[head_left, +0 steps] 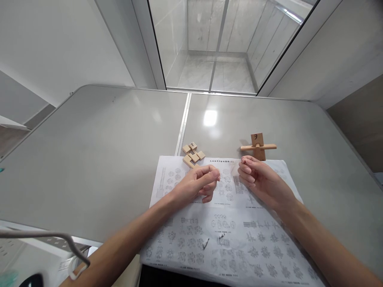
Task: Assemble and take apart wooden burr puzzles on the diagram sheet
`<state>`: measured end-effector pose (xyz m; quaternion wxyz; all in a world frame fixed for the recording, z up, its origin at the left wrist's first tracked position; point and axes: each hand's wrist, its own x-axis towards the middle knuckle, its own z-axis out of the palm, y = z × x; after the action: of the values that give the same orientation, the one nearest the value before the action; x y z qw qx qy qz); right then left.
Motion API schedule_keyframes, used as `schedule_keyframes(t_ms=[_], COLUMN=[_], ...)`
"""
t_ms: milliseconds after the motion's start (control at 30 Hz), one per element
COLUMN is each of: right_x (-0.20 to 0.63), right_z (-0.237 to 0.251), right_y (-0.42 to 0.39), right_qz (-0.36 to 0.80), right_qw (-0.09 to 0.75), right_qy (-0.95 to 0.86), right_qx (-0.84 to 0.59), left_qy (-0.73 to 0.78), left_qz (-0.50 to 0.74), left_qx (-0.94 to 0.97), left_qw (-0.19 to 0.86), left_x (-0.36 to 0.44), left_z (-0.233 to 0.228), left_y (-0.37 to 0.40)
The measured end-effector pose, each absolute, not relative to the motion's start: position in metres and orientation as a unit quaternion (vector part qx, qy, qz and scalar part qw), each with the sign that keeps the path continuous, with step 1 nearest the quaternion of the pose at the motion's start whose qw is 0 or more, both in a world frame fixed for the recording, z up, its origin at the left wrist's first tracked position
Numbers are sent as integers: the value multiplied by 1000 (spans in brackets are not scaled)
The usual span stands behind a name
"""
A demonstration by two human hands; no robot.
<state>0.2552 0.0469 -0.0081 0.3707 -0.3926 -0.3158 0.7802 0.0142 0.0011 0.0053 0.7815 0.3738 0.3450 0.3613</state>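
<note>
Printed sheet (227,235) under both forearms, left hand (196,185) fingers curled loosely, right hand (260,179) likewise, both holding nothing.

- Upright light wooden block (257,139) of the cross-shaped wooden puzzle piece on the grey table: one dark handwritten mark, resembling "3" or "ヨ".
- Flat cluster of light wooden puzzle blocks (193,154): top block bears a dark handwritten mark, too small to read.
- White printed diagram sheet (227,235): header line and captions illegible; two handwritten check marks.
</note>
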Motion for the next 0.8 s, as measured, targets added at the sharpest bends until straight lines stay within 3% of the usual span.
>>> schedule_keyframes(t_ms=[800], right_x=[254], right_z=[-7], right_y=[46], right_qz=[775], right_qw=[373], right_qy=[-318], right_qx=[-399], left_qy=[351], left_qz=[358], left_qx=[374], left_qw=[780], left_x=[15], left_z=[7], left_y=[2])
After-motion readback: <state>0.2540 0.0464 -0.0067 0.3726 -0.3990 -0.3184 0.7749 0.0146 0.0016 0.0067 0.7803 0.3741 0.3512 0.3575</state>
